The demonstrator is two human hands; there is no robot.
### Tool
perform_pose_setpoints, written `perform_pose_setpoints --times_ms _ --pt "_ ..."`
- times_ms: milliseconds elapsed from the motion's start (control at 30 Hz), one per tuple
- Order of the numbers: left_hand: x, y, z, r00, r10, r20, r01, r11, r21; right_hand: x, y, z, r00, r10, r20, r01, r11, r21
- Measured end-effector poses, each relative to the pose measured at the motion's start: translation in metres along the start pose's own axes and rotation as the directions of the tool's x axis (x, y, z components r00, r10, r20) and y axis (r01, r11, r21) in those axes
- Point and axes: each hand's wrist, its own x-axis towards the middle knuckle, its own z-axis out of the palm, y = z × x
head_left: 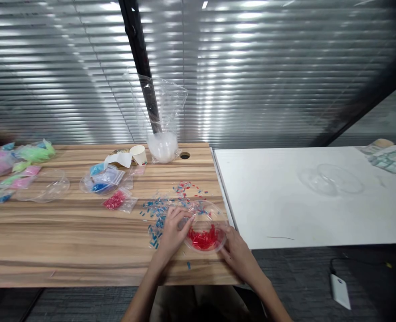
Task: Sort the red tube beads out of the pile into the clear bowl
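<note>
A clear round plastic bowl point(207, 248) with red bits point(202, 238) gathered in its near part stands at the right end of the wooden table. My left hand point(175, 229) is at the bowl's left rim, thumb and fingertips pressed close together; what they pinch, if anything, is too small to tell. Around the bowl's right side my right hand point(236, 250) is wrapped, gripping its edge. Loose blue bits point(157, 221) lie scattered left of the bowl, and more red and blue ones point(184, 188) lie behind it.
On the wooden table point(83, 255) are a bag of red bits point(114, 200), a clear bowl with blue bags point(100, 181), a paper cup point(138, 155), a plastic-wrapped stack point(163, 146) and colourful bags point(33, 153). Clear lids point(340, 179) lie on the white table point(318, 219).
</note>
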Motion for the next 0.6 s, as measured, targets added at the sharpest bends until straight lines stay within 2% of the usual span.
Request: perform_pose_setpoints --times_ms 167,267,433,533,600 --pt "0.002 0.003 -0.004 0.991 0.107 0.083 -0.122 0.973 0.196 0.001 0.000 -0.001 1.000 -0.011 0.007 0.011 1.000 -0.004" --pt "0.004 0.010 -0.007 0.974 0.135 0.183 -0.186 0.935 0.301 0.001 -0.002 -0.003 1.000 -0.009 0.019 0.009 1.000 -0.019" --pt "0.009 0.028 -0.010 0.893 0.116 0.435 -0.232 0.947 0.223 -0.001 -0.003 -0.004 1.000 -0.006 0.008 0.006 0.998 -0.059" --pt "0.010 0.032 -0.011 0.859 0.068 0.507 -0.196 0.959 0.203 -0.001 -0.004 -0.004 0.999 -0.023 0.024 0.025 0.996 -0.081" --pt "0.009 0.031 -0.010 0.852 0.023 0.524 -0.169 0.958 0.233 -0.001 -0.003 -0.004 0.999 -0.029 0.032 0.032 0.995 -0.100"
